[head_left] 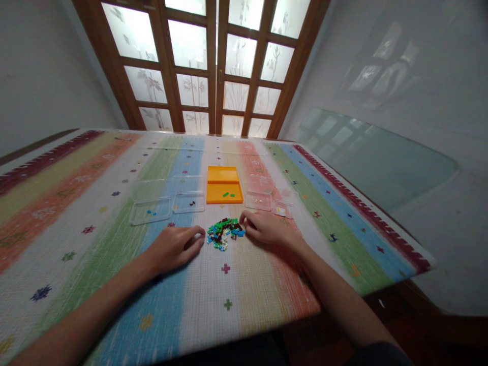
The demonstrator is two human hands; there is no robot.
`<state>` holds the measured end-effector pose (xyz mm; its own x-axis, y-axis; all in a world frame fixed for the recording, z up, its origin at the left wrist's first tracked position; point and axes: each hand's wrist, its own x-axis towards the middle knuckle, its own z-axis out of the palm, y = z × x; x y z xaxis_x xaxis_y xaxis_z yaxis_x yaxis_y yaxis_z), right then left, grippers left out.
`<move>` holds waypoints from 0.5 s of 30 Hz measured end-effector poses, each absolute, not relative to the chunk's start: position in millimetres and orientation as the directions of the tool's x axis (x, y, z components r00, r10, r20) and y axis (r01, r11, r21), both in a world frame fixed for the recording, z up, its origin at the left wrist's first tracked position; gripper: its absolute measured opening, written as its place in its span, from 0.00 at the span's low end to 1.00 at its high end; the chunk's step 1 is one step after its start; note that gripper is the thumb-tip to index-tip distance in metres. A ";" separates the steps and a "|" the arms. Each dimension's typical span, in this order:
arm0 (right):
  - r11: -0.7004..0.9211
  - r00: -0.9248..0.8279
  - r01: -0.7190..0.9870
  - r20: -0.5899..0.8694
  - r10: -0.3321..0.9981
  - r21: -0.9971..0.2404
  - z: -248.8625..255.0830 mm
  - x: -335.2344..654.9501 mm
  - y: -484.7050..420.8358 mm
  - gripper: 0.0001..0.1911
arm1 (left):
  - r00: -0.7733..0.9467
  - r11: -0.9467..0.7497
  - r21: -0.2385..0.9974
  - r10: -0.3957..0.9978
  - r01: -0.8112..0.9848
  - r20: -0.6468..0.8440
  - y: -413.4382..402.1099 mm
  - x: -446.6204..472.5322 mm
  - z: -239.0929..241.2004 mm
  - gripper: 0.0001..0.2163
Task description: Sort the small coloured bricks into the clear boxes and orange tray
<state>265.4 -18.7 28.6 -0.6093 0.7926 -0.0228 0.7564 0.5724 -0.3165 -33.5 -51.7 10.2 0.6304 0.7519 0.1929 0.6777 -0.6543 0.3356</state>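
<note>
A loose pile of small building bricks (221, 233) in green, blue, dark brown and cream lies on the tablecloth between my hands. My left hand (173, 247) rests at the pile's left side, its fingers curled in and the thumb near the index finger. Whether anything is inside it is hidden. At the pile's right edge, my right hand (264, 226) has its fingers bent down and drawn together by the bricks. Its fingertips are too small to show what they hold. Beyond the pile an orange box (222, 175) lies open, with two green bricks (225, 194) in its near half.
Clear plastic boxes stand open beside the orange one: a far-left box (150, 218) with blue pieces, a left box (183, 209) with brown pieces, and a right box (258, 207) with cream pieces. A small clear container (282, 210) sits farther right. The striped tablecloth (213, 325) covers the table.
</note>
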 end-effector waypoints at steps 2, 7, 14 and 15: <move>0.577 -0.612 0.756 -0.020 0.790 -0.309 27.5 265.9 -18.3 0.10 | 0.618 -0.646 0.353 0.759 0.677 0.205 -54.3 -29.6 11.0 0.14; 0.577 -0.609 0.765 -0.029 0.793 -0.286 26.0 265.0 -18.8 0.10 | 0.591 -0.627 0.345 0.777 0.698 0.216 -56.2 -23.9 8.6 0.15; 0.583 -0.610 0.771 -0.035 0.792 -0.258 27.4 263.7 -19.7 0.10 | 0.571 -0.615 0.382 0.787 0.690 0.236 -56.2 -20.5 4.3 0.16; 0.584 -0.612 0.769 -0.034 0.791 -0.259 27.6 263.7 -19.7 0.10 | 0.578 -0.621 0.386 0.781 0.682 0.235 -56.3 -20.1 4.4 0.16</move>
<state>263.7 -19.7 27.6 -0.6115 0.7905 -0.0335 0.7693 0.5841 -0.2588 -20.1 -56.3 4.4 0.5781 0.7813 0.2353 0.6821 -0.6210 0.3861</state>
